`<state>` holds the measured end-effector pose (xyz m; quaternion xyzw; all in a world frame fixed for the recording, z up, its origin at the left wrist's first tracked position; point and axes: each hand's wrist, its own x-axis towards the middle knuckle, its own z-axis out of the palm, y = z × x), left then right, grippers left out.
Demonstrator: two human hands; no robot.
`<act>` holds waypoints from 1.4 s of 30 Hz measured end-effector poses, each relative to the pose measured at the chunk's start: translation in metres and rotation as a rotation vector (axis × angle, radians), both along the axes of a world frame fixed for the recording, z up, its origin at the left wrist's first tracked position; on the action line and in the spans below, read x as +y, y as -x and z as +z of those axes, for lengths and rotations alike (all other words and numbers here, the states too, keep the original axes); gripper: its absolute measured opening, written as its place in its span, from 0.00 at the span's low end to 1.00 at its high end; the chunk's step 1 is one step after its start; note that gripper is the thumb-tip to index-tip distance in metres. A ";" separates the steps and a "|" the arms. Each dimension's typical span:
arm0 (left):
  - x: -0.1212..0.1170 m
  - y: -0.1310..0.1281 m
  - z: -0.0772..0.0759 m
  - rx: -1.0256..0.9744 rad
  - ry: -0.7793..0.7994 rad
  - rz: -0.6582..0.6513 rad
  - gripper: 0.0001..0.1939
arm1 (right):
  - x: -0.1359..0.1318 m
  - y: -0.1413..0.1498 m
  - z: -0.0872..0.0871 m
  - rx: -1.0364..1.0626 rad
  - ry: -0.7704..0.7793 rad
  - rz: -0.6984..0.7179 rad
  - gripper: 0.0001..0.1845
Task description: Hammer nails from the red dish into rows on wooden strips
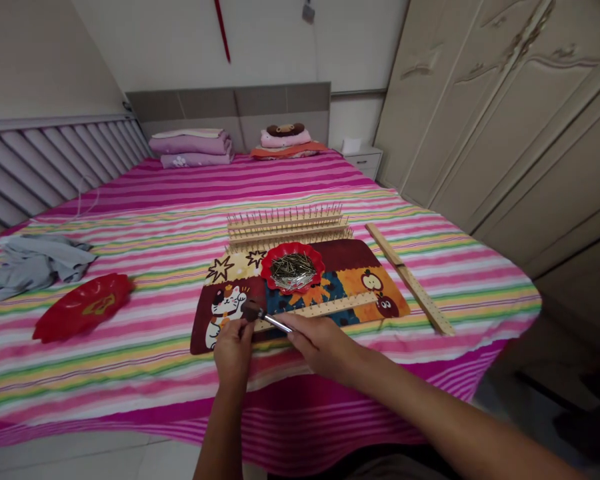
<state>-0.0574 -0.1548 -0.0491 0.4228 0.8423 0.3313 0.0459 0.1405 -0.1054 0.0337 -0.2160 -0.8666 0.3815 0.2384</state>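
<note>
My right hand (325,348) is closed around the silver handle of a hammer (276,323). The hammer's dark head hovers just over my left fingertips. My left hand (233,350) is pinched at the left end of a wooden strip (325,308) with small holes or nail points along it; what the fingers hold is hidden. The strip lies across a patterned mat (205,333) with a cat picture. Behind it on the mat, a red scalloped dish (267,265) holds a heap of nails (294,270).
Wooden strips studded with upright nails (290,223) stand behind the mat. Other strips (420,293) lie to the right. At left are a red tray (83,308) and a grey cloth (40,260). All rest on a striped bed (170,347).
</note>
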 end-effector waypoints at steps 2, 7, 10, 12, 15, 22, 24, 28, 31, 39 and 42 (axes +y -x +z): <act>0.000 0.002 0.003 -0.062 0.006 -0.002 0.07 | -0.005 -0.029 -0.004 -0.029 0.084 -0.039 0.23; 0.001 -0.002 0.021 -0.098 -0.044 0.088 0.10 | -0.013 -0.117 -0.053 -0.185 0.322 -0.102 0.21; 0.020 -0.016 0.036 0.029 -0.144 0.021 0.10 | -0.015 -0.155 -0.093 -0.158 0.403 -0.229 0.22; 0.042 -0.027 0.045 0.084 -0.094 -0.141 0.10 | -0.016 -0.167 -0.115 -0.161 0.516 -0.346 0.24; 0.083 -0.044 0.053 0.147 0.146 -0.317 0.09 | -0.017 -0.171 -0.132 -0.130 0.726 -0.482 0.29; 0.150 -0.060 0.054 0.185 0.555 -0.367 0.09 | -0.015 -0.167 -0.130 -0.102 0.937 -0.477 0.31; 0.157 -0.059 0.052 0.190 0.585 -0.382 0.08 | -0.015 -0.168 -0.131 -0.100 0.946 -0.471 0.30; 0.161 -0.057 0.054 0.194 0.588 -0.417 0.09 | -0.015 -0.169 -0.134 -0.101 0.960 -0.476 0.31; 0.156 -0.054 0.060 0.175 0.546 -0.432 0.10 | -0.014 -0.169 -0.133 -0.118 0.968 -0.478 0.30; 0.114 -0.027 0.076 -0.362 0.085 -0.404 0.07 | -0.016 -0.166 -0.126 -0.140 0.947 -0.498 0.28; 0.079 -0.008 0.080 -0.816 -0.194 -0.233 0.12 | -0.018 -0.166 -0.126 -0.143 0.929 -0.501 0.30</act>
